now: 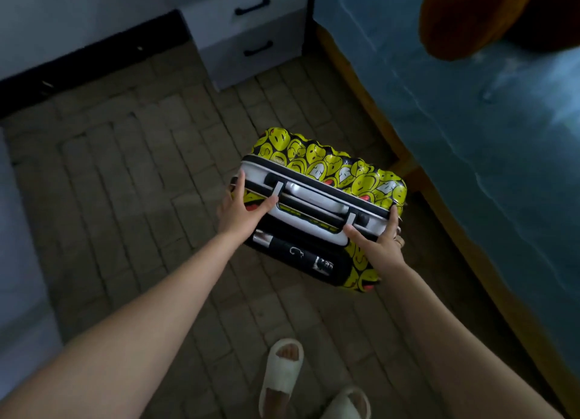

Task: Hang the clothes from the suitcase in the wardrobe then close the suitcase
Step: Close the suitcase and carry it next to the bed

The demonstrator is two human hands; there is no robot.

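Slippers [282, 374] nearest the lens, pale, open-toed, on the brick-pattern floor [125, 198] below the suitcase; second slipper cut off at the frame bottom.

Two bare forearms reach forward from the lower corners toward the suitcase [323, 198].

Suitcase stands upright on the floor, seen from above, shell closed. Yellow smiley-face print on black. White top panel with a white carry handle [314, 197] facing the camera. Black trolley-handle housing [295, 255] runs along the suitcase side nearer the person; a small lock block shows at its right end.

Left hand [241, 208] grips the suitcase's left top corner: fingers spread up over the white panel edge, thumb laid across near the left post of the carry handle.

Right hand [376, 242] holds the suitcase's right top corner: thumb on the white panel beside the right handle post, fingers wrapped over the far right edge, tips partly hidden behind the shell.

Bed [470, 136] with blue cover lies right of the suitcase, its wooden frame edge just beside the suitcase's right corner. Orange-brown soft object [470, 19] sits on the bed, far beyond the suitcase, blurred.

Pale drawer unit [248, 32] with two black pulls stands beyond the suitcase, well apart from it. White furniture edge left of the suitcase, well apart, unclear what it is.
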